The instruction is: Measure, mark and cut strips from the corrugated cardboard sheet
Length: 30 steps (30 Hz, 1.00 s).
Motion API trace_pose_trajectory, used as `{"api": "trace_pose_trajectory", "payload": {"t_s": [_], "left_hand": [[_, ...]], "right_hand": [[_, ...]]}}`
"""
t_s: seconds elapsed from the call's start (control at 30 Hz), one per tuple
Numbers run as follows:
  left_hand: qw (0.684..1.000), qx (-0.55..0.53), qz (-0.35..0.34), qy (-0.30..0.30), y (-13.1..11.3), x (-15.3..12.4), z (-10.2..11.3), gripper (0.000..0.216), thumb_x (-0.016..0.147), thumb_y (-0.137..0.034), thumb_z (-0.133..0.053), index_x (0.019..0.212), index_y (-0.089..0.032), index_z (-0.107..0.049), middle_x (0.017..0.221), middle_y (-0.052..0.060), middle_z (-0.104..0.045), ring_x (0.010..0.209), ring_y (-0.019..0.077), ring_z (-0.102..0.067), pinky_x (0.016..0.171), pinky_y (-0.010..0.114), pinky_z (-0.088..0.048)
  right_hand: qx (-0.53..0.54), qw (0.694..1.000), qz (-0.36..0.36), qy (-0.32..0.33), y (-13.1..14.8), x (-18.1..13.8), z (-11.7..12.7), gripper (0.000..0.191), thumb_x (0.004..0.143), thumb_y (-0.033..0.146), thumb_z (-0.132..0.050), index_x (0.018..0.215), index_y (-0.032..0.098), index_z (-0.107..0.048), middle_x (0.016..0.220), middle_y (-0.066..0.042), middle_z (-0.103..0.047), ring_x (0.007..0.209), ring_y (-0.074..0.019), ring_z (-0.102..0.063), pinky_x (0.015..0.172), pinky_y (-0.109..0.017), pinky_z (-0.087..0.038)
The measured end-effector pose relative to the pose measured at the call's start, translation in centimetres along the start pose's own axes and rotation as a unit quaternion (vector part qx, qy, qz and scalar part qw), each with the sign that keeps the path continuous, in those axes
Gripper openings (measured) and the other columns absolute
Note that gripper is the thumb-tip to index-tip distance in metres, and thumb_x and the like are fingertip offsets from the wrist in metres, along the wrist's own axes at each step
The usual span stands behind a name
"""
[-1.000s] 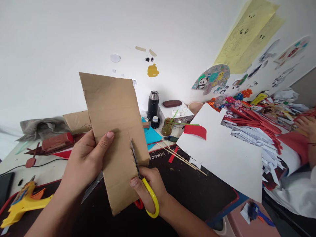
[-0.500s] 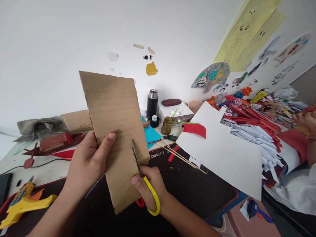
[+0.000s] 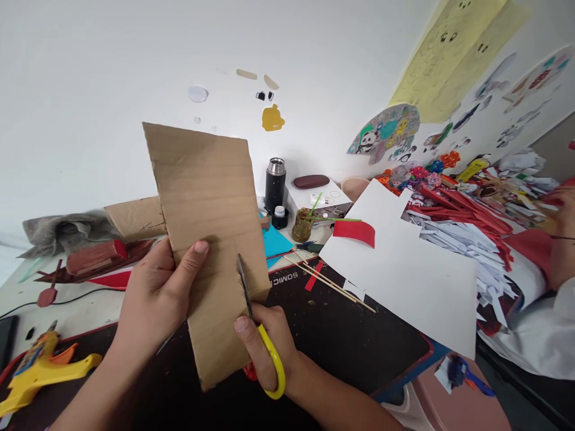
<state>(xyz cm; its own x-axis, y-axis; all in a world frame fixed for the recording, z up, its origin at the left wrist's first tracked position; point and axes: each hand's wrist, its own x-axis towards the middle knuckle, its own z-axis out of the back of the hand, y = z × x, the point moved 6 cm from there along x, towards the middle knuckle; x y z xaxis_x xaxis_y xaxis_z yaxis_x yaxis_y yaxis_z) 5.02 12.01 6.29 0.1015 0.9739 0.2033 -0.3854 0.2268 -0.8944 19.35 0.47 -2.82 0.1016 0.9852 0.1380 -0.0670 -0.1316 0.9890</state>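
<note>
My left hand point(image 3: 155, 296) grips an upright brown cardboard sheet point(image 3: 204, 203), thumb pressed on its front. My right hand point(image 3: 265, 338) is closed on yellow-handled scissors point(image 3: 263, 350) whose blades sit in a cut running up from the sheet's lower edge. The blade tip reaches about the sheet's middle height. Both hands hover over a black desk mat point(image 3: 341, 335).
A yellow glue gun point(image 3: 42, 368) lies at the left. A large white paper point(image 3: 404, 269) with a red piece point(image 3: 354, 230), wooden sticks point(image 3: 327, 281), a black flask point(image 3: 275, 182) and a jar point(image 3: 303, 224) stand behind. Red and white paper scraps point(image 3: 462, 227) pile at right, near another person's hand point(image 3: 563, 239).
The scissor blades have closed a little in the cut, and the hidden blade behind the sheet has swung in. The view has tilted slightly; the hands hold the same grip.
</note>
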Motion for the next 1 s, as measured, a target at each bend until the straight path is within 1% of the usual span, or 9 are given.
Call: {"api": "trace_pose_trajectory", "payload": {"t_s": [0.2, 0.4, 0.53, 0.63, 0.7, 0.83, 0.9, 0.93, 1.0], "left_hand": [[1.0, -0.011, 0.022, 0.008, 0.4, 0.2, -0.4, 0.057, 0.086, -0.079, -0.073, 0.098, -0.023, -0.073, 0.101, 0.004, -0.083, 0.096, 0.0299, -0.073, 0.075, 0.033, -0.054], [0.997, -0.053, 0.049, 0.03, 1.0, 0.6, -1.1, 0.061, 0.082, -0.079, -0.078, 0.104, -0.023, -0.076, 0.099, 0.006, -0.084, 0.088, 0.0282, -0.074, 0.064, 0.03, -0.053], [0.992, -0.097, 0.066, 0.051, 1.2, 0.6, -1.7, 0.059, 0.081, -0.075, -0.083, 0.106, -0.022, -0.077, 0.101, 0.007, -0.086, 0.087, 0.0278, -0.077, 0.061, 0.029, -0.057], [0.986, -0.131, 0.084, 0.064, 1.3, 0.5, -1.9, 0.059, 0.08, -0.072, -0.087, 0.11, -0.022, -0.077, 0.105, 0.008, -0.087, 0.085, 0.0276, -0.079, 0.062, 0.03, -0.062], [0.98, -0.16, 0.098, 0.072, 1.4, 0.5, -1.9, 0.06, 0.078, -0.07, -0.089, 0.112, -0.023, -0.077, 0.106, 0.009, -0.087, 0.081, 0.0272, -0.08, 0.062, 0.031, -0.064], [0.968, -0.199, 0.122, 0.086, 1.7, 0.6, -1.5, 0.06, 0.074, -0.066, -0.094, 0.113, -0.022, -0.079, 0.102, 0.009, -0.087, 0.074, 0.0264, -0.08, 0.061, 0.032, -0.065], [0.968, -0.203, 0.131, 0.064, 1.7, 1.0, -0.7, 0.061, 0.074, -0.063, -0.095, 0.115, -0.022, -0.079, 0.099, 0.008, -0.087, 0.069, 0.0245, -0.078, 0.058, 0.031, -0.064], [0.97, -0.203, 0.129, 0.026, 1.7, 1.3, 0.1, 0.058, 0.076, -0.061, -0.094, 0.116, -0.022, -0.079, 0.098, 0.006, -0.086, 0.067, 0.0223, -0.076, 0.057, 0.029, -0.062], [0.969, -0.203, 0.106, -0.096, 1.4, 1.8, 2.5, 0.044, 0.08, -0.051, -0.091, 0.11, -0.022, -0.08, 0.094, 0.003, -0.084, 0.065, 0.0166, -0.071, 0.054, 0.023, -0.058]], "right_hand": [[-0.006, 1.0, -0.014, -0.001, -0.2, -0.2, -0.3, 0.063, 0.108, 0.072, -0.047, 0.077, 0.02, -0.064, 0.067, -0.002, -0.058, 0.067, -0.0186, -0.056, 0.064, -0.03, -0.047], [0.004, 1.0, -0.006, -0.008, -0.2, -0.4, -0.7, 0.066, 0.11, 0.073, -0.043, 0.083, 0.019, -0.07, 0.073, -0.005, -0.066, 0.073, -0.0222, -0.065, 0.069, -0.031, -0.052], [0.032, 0.999, 0.006, -0.018, -0.4, -0.3, -0.8, 0.06, 0.111, 0.068, -0.046, 0.089, 0.019, -0.073, 0.082, -0.007, -0.074, 0.082, -0.0255, -0.072, 0.076, -0.033, -0.056], [0.049, 0.999, 0.016, -0.01, -1.0, -0.2, -0.7, 0.061, 0.109, 0.071, -0.048, 0.09, 0.019, -0.074, 0.086, -0.009, -0.076, 0.086, -0.0269, -0.075, 0.082, -0.035, -0.058], [0.058, 0.998, -0.001, 0.018, -1.5, -0.1, -0.7, 0.065, 0.104, 0.078, -0.052, 0.091, 0.019, -0.073, 0.078, -0.007, -0.071, 0.076, -0.025, -0.074, 0.074, -0.034, -0.059], [0.118, 0.98, -0.127, 0.099, -2.6, -0.3, -0.9, 0.071, 0.084, 0.09, -0.071, 0.091, 0.02, -0.064, 0.063, 0.002, -0.058, 0.046, -0.0154, -0.059, 0.043, -0.025, -0.05], [0.13, 0.971, -0.157, 0.127, -2.4, -0.5, -0.8, 0.067, 0.083, 0.085, -0.077, 0.091, 0.02, -0.061, 0.063, 0.003, -0.06, 0.045, -0.013, -0.059, 0.042, -0.021, -0.048], [0.125, 0.969, -0.161, 0.14, -2.2, -0.8, -0.7, 0.063, 0.085, 0.08, -0.079, 0.091, 0.02, -0.062, 0.062, 0.003, -0.061, 0.045, -0.012, -0.058, 0.042, -0.02, -0.047], [0.099, 0.966, -0.17, 0.167, -2.3, -1.4, -0.8, 0.054, 0.089, 0.07, -0.082, 0.088, 0.019, -0.064, 0.062, 0.003, -0.063, 0.045, -0.0098, -0.057, 0.042, -0.017, -0.045]]}}
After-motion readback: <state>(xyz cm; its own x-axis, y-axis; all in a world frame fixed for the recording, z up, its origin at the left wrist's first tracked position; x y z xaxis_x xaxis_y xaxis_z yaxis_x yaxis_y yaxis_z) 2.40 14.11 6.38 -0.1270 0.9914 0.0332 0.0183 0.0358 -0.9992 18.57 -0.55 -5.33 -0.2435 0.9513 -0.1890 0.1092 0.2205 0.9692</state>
